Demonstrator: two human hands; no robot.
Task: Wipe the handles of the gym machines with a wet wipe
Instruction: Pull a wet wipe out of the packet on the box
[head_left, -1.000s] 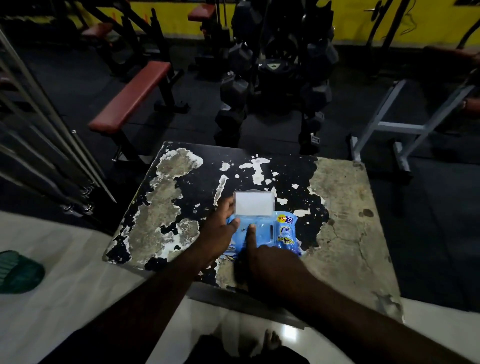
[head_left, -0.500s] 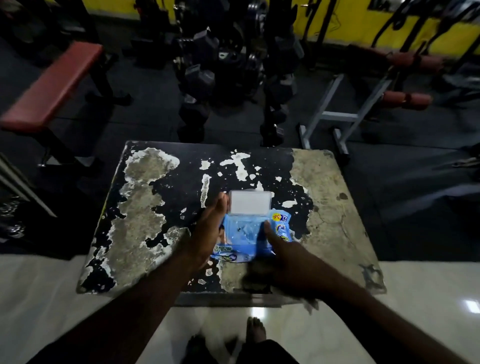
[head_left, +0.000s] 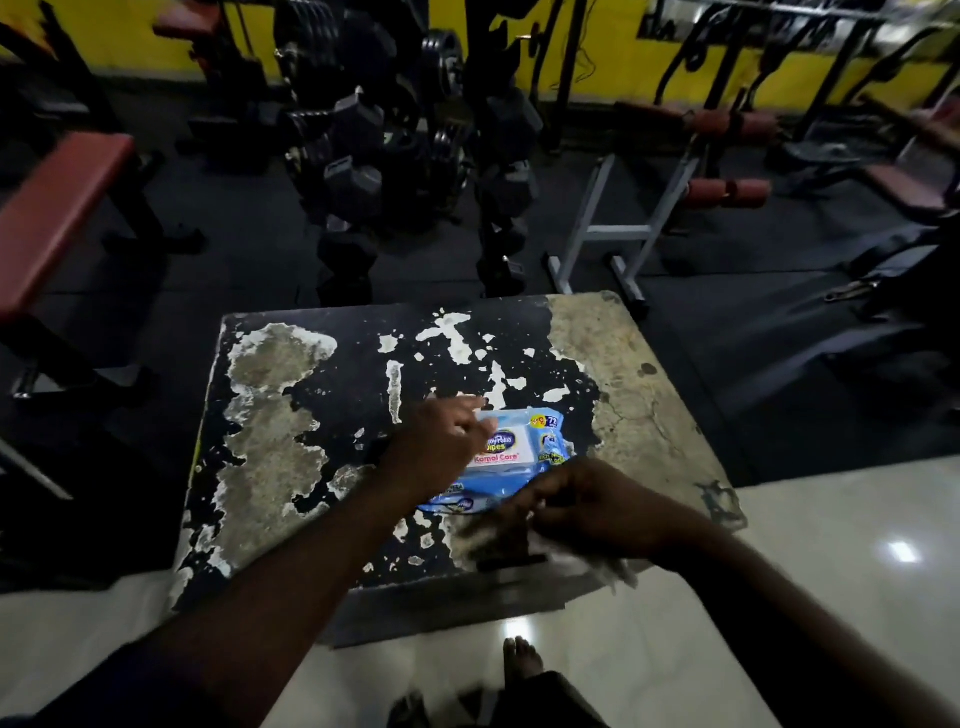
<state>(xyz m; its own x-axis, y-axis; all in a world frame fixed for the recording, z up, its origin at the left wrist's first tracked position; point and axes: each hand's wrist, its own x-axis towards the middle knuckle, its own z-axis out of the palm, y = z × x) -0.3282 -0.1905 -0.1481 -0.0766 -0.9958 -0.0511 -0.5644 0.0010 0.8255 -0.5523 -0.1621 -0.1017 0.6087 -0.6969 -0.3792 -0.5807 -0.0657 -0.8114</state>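
wipes pack (head_left: 511, 457) between both hands (head_left: 441, 447)

Standing behind a peeling black table (head_left: 322, 415): dumbbell rack (head_left: 363, 171), red padded bench (head_left: 57, 208), yellow wall (head_left: 613, 57).

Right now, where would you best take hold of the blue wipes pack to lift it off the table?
Probably its far right edge. The wipes pack lies flat on the worn table; the left hand covers its left side and the right hand its near edge. Come from above, pinching the soft film.
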